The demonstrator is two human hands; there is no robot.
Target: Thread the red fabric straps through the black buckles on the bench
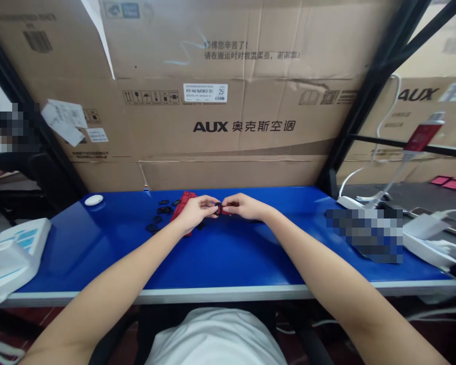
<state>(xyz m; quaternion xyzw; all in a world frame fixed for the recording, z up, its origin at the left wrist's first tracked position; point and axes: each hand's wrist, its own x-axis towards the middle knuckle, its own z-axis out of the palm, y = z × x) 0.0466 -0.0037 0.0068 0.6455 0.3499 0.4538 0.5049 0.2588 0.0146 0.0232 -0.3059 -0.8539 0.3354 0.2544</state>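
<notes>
Above the blue table, my left hand (pixel 195 210) and my right hand (pixel 245 206) meet with fingertips almost touching. Between them is a small black buckle (pixel 219 208), pinched by the left fingers. A short end of red strap (pixel 225 211) shows at the right fingertips, against the buckle; whether it passes through cannot be made out. Partly behind my left hand lies a bundle of red straps (pixel 183 205). Several loose black buckles (pixel 164 210) are scattered on the tabletop to its left.
A large cardboard box (pixel 228 147) stands upright along the back edge of the blue table (pixel 228 258). A round white object (pixel 93 200) lies at the far left, above a white device (pixel 19 258). On the right are a white power strip (pixel 429 248) and cables.
</notes>
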